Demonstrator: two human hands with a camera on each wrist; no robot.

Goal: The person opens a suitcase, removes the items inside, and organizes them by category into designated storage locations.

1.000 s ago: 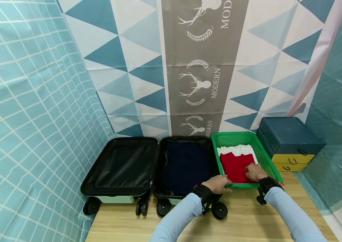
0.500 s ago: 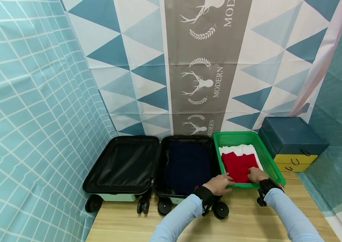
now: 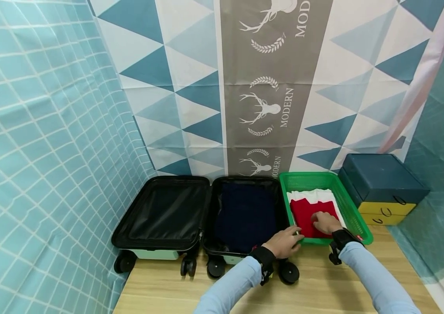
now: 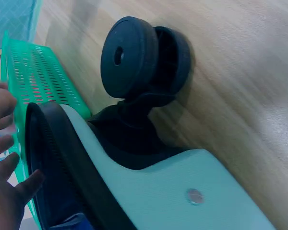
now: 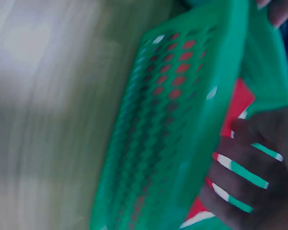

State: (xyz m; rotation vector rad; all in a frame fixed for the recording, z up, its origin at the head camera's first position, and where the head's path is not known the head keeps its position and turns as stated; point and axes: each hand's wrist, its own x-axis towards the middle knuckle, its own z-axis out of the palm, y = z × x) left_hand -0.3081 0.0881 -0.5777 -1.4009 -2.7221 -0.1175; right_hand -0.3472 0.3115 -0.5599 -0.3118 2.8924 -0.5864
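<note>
red cloth [image 3: 302,213] under right hand [image 3: 327,223] — backdrop [image 3: 241,140]: "modern"

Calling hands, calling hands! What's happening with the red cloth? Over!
Right hand at red cloth, grip unclear. Left hand at green basket, near-left corner. Red cloth overlapping white cloth inside. No other object seen on it.

We see a pale wood-grained bench [image 3: 167,292]; directly on it lie an open suitcase [image 3: 163,213], a green basket [image 3: 354,213] beside that, and, farther right, stacked boxes [image 3: 387,179].
</note>
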